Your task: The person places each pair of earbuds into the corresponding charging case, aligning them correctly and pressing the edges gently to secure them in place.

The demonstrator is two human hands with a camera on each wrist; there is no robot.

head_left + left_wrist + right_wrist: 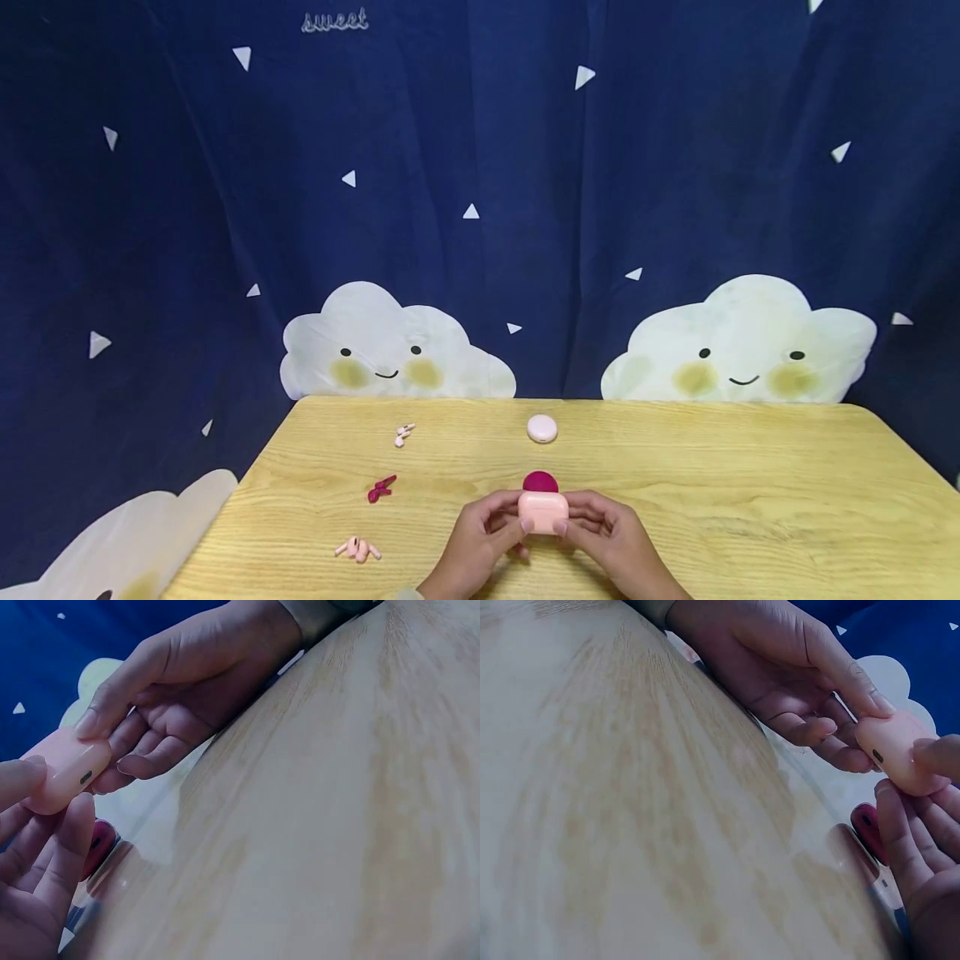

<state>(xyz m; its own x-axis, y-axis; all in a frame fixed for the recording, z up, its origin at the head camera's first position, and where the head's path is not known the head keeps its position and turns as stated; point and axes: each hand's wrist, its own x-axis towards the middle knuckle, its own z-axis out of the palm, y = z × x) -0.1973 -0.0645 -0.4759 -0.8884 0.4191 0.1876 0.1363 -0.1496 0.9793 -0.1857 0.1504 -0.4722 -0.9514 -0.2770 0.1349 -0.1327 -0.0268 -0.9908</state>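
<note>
Both hands hold a light pink earphone case [543,512] above the near part of the table, its lid down. At its left end the left hand [483,533] grips it, thumb on the near face. On the opposite end the right hand [611,533] does the same, fingers bent behind it. In the left wrist view a small dark port shows on the rounded edge of the pink case [71,769]. Just behind it lies a round crimson case [540,481], partly hidden by the pink one; the right wrist view also catches this crimson case [866,825].
A round pale pink case [542,428] lies near the table's far edge. Down the left side lie pale earbuds [403,434], crimson earbuds [381,489] and light pink earbuds [357,549]. Behind the wooden table [750,500] hangs a dark blue curtain [525,167] with clouds on it.
</note>
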